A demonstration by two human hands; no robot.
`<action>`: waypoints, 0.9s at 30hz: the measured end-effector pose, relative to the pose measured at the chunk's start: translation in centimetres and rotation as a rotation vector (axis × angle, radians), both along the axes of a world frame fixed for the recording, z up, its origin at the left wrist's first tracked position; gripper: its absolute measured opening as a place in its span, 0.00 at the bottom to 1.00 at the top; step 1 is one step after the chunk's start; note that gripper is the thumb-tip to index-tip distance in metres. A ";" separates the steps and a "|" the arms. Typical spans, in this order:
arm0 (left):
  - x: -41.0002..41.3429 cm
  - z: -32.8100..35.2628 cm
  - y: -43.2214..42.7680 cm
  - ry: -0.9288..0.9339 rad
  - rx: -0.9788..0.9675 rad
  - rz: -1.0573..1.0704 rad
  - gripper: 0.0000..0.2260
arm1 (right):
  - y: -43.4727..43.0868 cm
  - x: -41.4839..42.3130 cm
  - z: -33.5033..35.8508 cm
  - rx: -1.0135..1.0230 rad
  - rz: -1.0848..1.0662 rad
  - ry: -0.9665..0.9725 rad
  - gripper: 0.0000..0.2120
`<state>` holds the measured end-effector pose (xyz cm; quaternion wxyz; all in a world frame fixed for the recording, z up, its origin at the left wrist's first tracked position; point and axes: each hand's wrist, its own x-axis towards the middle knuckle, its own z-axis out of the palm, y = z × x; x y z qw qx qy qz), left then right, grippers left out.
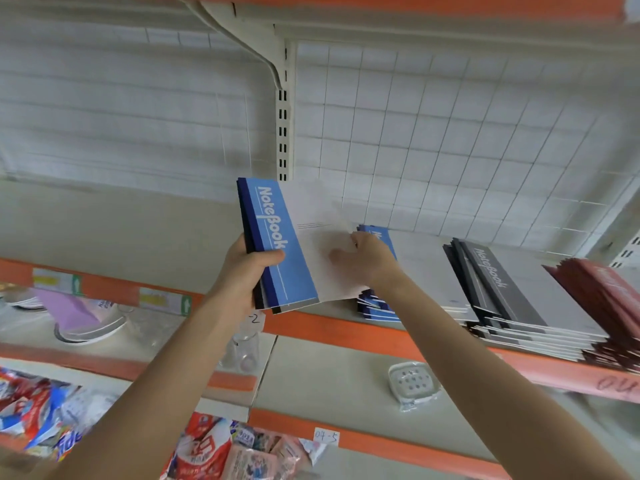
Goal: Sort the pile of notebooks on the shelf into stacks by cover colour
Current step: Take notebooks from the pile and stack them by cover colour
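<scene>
Fingers and thumb (268,257) of the left hand (247,275) are curled round the spine side of a bundle of notebooks (277,244), the thumb being laid across the blue band of the top cover. The bundle is held tilted above the front edge of the shelf (332,327), and dark spines are seen under the blue one. The pale part of the top cover is touched by the right hand (363,258); its fingers (337,255) are loosely bent against the paper, but whether the cover is pinched or only pressed cannot be told, as they are blurred. Just beneath that hand a blue stack (377,308) is laid on the shelf. Further right, apart from it, a grey stack (502,289) is fanned out, and beside that a red stack (606,292) is cut off by the frame edge. On the lower shelf, from the left, a purple sheet (69,308) is seen in a bowl, then a glass (244,348), then a wrapped soap dish (412,382). Bright packets (207,448) are piled on the lowest shelf.
</scene>
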<state>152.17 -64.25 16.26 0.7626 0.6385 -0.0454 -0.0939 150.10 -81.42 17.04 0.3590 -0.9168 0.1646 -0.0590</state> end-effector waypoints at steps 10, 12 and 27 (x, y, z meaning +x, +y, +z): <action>-1.1 0.2 -5.7 0.075 -0.089 -0.049 0.11 | -6.1 -2.6 0.6 0.200 -0.201 -0.151 0.15; -0.9 0.4 -6.2 0.101 -0.094 -0.041 0.08 | -7.4 -2.7 0.9 0.300 -0.248 -0.164 0.16; 0.3 1.2 -4.5 0.026 -0.016 0.028 0.09 | -15.3 -3.1 -1.0 -0.127 -0.477 -0.040 0.14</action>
